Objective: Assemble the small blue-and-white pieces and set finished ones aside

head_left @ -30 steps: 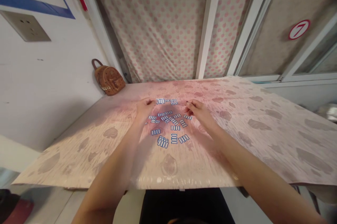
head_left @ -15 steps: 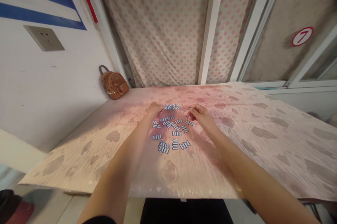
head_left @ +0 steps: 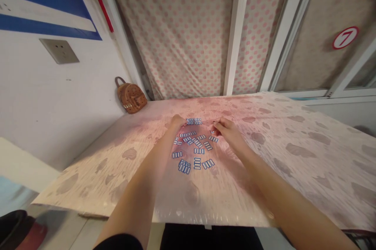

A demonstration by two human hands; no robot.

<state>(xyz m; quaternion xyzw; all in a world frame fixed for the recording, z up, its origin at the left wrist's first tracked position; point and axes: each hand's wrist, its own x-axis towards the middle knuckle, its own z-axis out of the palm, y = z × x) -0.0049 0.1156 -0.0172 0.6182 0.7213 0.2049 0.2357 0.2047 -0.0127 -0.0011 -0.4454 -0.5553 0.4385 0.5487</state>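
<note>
Small blue-and-white striped pieces (head_left: 199, 151) lie scattered over the patterned tablecloth (head_left: 176, 203) in front of me. Farther away, several more form a neat double row (head_left: 194, 121). My left hand (head_left: 178, 120) rests at the left end of this row, its fingertips close to or touching it; the back of the hand hides most of the fingers. To the row's right, my right hand (head_left: 223, 125) is curled in a pinch. A bit of a blue-and-white piece (head_left: 212, 132) shows at its fingers, partly covered. Near the front lies an overlapping cluster of pieces (head_left: 184, 166).
A small brown backpack-shaped bag (head_left: 132, 97) stands at the table's back left corner, against the wall. Behind the table hangs a dotted curtain (head_left: 188, 38) beside a white frame post (head_left: 236, 38). The table's near edge runs just in front of my lap.
The view has shifted slightly, so everything sits a little farther right and lower. Both hands keep nearly the same places beside the double row, and the scattered pieces lie as before.
</note>
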